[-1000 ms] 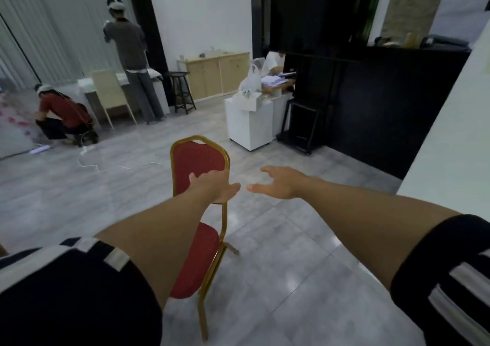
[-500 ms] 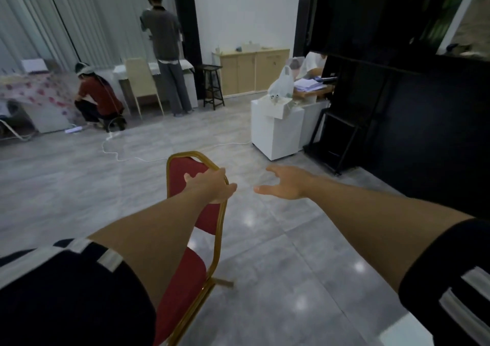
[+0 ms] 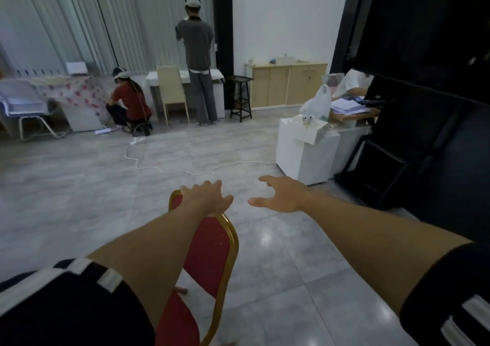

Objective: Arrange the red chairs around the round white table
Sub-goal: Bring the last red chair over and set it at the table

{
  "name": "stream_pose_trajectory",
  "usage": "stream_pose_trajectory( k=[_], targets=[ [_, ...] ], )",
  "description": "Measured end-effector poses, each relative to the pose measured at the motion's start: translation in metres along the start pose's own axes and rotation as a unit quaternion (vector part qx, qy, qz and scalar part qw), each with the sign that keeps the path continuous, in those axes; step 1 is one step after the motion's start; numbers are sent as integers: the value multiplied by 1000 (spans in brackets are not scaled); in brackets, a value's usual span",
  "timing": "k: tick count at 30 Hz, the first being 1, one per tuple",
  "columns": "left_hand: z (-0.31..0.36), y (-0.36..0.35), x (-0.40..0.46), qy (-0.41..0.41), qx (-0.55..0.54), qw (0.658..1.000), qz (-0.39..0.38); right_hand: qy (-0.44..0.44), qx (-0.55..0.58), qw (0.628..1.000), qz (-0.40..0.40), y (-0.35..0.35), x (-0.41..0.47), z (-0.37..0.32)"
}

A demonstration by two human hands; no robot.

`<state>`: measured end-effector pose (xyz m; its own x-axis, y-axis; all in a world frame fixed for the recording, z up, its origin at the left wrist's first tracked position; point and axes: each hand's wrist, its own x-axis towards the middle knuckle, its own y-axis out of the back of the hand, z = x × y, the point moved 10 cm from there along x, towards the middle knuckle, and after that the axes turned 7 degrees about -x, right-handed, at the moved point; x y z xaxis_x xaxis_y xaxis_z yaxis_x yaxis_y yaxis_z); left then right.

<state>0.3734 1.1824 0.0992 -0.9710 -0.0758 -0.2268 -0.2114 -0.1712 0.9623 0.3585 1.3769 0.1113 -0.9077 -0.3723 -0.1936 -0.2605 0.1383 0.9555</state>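
Observation:
A red chair (image 3: pixel 209 250) with a gold metal frame stands tilted just in front of me, low in the middle of the head view. My left hand (image 3: pixel 205 197) grips the top rail of its backrest. To the right of the chair, my right hand (image 3: pixel 281 194) hovers in the air with fingers spread and nothing in it. My left forearm hides part of the backrest and seat. The round white table is out of view.
A white cable (image 3: pixel 185 169) snakes across the grey tiled floor ahead. A white cabinet (image 3: pixel 305 157) and a black stand (image 3: pixel 392 170) stand at the right. Two people (image 3: pixel 197 54) work near a cream chair (image 3: pixel 172 91), with a stool (image 3: pixel 241 96) further back.
The view has swung left and the chair has come nearer and lower, tilting with my left hand still on its backrest. My right hand stays free beside it.

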Motion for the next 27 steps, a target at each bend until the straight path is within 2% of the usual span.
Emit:
stream_pose_trajectory(
  k=[7,15,23,27],
  targets=[
    [-20,9,69,56,-8,998,-6,69,-5,997,-21,9,99,2],
    [-54,-2,110,197,-56,979,5,193,-23,979,-63,9,206,-3],
    [-55,2,93,329,-104,938,49,363,-101,920,-111,-4,261,-59],
    [-60,-7,80,387,-110,914,50,448,-132,872,-144,-30,264,-102]
  ],
)
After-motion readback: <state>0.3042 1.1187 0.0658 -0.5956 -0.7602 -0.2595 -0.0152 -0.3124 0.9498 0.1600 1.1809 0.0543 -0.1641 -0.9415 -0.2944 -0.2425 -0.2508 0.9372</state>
